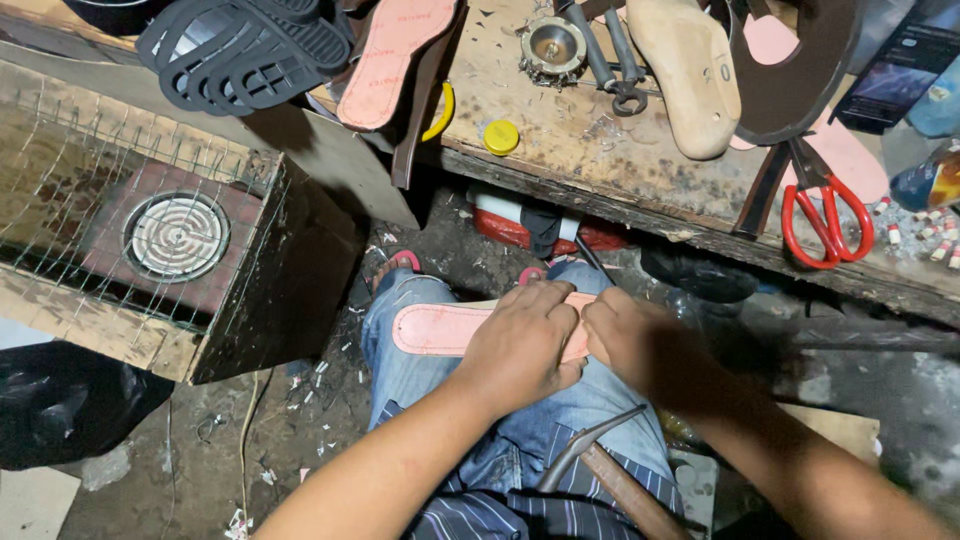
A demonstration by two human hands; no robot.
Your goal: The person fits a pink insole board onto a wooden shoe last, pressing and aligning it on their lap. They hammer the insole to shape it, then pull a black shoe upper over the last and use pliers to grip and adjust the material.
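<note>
Scarred workbench (600,170): scissors (826,215), wooden last (690,75)

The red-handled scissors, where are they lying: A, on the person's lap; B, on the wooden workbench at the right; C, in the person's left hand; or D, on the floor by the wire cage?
B: the red-handled scissors lie on the worn wooden workbench at the right, while both hands press on the pink flat insole across the lap.

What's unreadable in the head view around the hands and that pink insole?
- Pink insole: right end hidden under left hand and right hand.
- Fingers' grip: undersides hidden by the hands' backs.
- Hammer: handle end cut off at the bottom edge.
- Red scissors: blade tips hidden under dark leather.
</note>
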